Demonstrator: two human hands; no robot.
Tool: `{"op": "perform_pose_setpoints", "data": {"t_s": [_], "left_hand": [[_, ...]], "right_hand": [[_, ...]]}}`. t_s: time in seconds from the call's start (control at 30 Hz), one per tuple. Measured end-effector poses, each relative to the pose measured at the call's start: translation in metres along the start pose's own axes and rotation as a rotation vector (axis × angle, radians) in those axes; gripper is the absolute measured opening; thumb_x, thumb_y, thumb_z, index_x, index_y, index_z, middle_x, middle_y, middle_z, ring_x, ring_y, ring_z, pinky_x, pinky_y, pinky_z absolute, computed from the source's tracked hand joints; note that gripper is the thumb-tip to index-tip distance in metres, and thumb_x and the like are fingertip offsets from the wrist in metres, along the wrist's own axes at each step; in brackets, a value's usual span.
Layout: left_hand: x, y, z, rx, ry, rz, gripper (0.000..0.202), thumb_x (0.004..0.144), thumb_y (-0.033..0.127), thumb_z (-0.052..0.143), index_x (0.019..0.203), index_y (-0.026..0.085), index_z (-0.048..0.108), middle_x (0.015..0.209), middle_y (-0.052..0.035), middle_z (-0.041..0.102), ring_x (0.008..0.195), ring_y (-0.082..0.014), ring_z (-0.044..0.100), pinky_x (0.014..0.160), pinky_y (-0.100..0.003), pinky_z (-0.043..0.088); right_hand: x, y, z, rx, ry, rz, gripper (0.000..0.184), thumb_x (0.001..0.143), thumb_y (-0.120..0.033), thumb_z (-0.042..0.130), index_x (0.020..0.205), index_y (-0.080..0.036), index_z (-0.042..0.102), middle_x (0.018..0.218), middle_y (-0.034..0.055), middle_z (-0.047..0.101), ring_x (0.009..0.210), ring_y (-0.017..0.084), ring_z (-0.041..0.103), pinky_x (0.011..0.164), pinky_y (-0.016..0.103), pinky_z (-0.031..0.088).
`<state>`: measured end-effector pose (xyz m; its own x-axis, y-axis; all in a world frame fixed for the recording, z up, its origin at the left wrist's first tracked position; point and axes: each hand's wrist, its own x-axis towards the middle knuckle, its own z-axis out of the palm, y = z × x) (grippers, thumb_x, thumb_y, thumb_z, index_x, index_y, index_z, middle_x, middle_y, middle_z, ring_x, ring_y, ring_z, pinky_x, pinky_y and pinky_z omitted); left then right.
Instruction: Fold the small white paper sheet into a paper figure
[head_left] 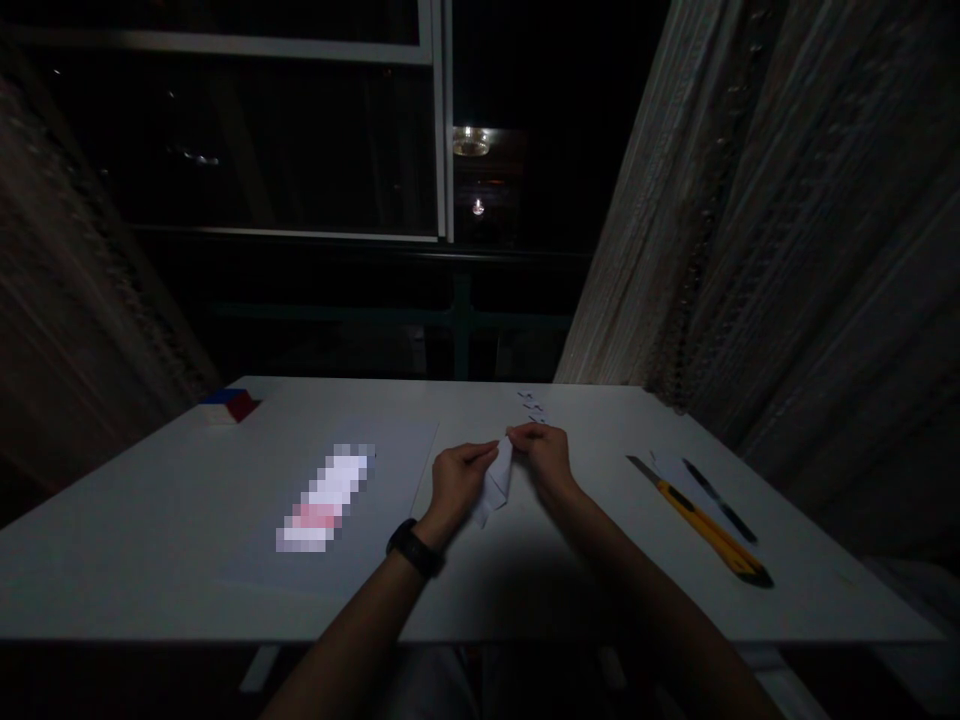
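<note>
A small folded piece of white paper (496, 484) is held up over the white table (150, 540) between both hands. My left hand (459, 478), with a dark watch on the wrist, pinches its left edge. My right hand (544, 455) pinches its top right corner. Both hands are closed on the paper, a little above the tabletop near the middle.
A yellow utility knife (705, 525) and a dark pen (720, 500) lie at the right, beside a paper scrap. A large white sheet (390, 470) with a blurred patch lies left. A red and blue block (229, 402) sits far left. Tiny paper bits (531, 402) lie beyond my hands. Curtains flank a dark window.
</note>
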<state>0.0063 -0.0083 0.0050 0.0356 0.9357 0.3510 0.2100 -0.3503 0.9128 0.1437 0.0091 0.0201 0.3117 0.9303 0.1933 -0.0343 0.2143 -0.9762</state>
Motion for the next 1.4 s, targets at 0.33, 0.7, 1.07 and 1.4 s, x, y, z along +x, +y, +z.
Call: {"op": "perform_pose_setpoints", "data": {"t_s": [0.33, 0.7, 1.07, 1.4], "left_hand": [[0.002, -0.001, -0.003, 0.020, 0.041, -0.021, 0.022, 0.073, 0.032, 0.061, 0.090, 0.022, 0.071, 0.093, -0.0051, 0.070, 0.089, -0.0200, 0.064, 0.082, -0.031, 0.047], [0.004, -0.004, -0.002, -0.056, 0.027, -0.071, 0.024, 0.070, 0.033, 0.063, 0.090, 0.020, 0.071, 0.094, -0.0072, 0.069, 0.091, -0.0216, 0.063, 0.084, -0.032, 0.046], [0.007, -0.001, -0.002, -0.177, 0.023, -0.174, 0.030, 0.063, 0.027, 0.069, 0.090, 0.014, 0.070, 0.091, -0.0101, 0.070, 0.086, -0.0236, 0.064, 0.079, -0.033, 0.048], [0.007, 0.002, -0.004, -0.202, 0.047, -0.191, 0.029, 0.063, 0.025, 0.069, 0.090, 0.013, 0.070, 0.089, -0.0104, 0.070, 0.083, -0.0229, 0.065, 0.078, -0.033, 0.049]], "right_hand": [[-0.001, 0.014, -0.001, -0.075, -0.186, 0.014, 0.029, 0.055, -0.042, 0.071, 0.058, -0.014, 0.067, 0.056, 0.0043, 0.064, 0.053, 0.015, 0.055, 0.053, 0.027, 0.042], [0.002, 0.020, -0.001, -0.086, -0.144, 0.008, 0.026, 0.050, -0.039, 0.074, 0.056, -0.014, 0.068, 0.054, 0.0042, 0.064, 0.050, 0.015, 0.054, 0.053, 0.027, 0.041], [-0.001, 0.013, -0.002, -0.072, -0.210, 0.082, 0.031, 0.051, -0.043, 0.073, 0.056, -0.013, 0.067, 0.050, 0.0033, 0.061, 0.047, 0.013, 0.051, 0.048, 0.025, 0.039], [0.001, 0.017, -0.005, -0.175, -0.208, -0.027, 0.028, 0.053, -0.041, 0.072, 0.056, -0.013, 0.067, 0.052, 0.0041, 0.063, 0.049, 0.014, 0.053, 0.050, 0.025, 0.039]]}}
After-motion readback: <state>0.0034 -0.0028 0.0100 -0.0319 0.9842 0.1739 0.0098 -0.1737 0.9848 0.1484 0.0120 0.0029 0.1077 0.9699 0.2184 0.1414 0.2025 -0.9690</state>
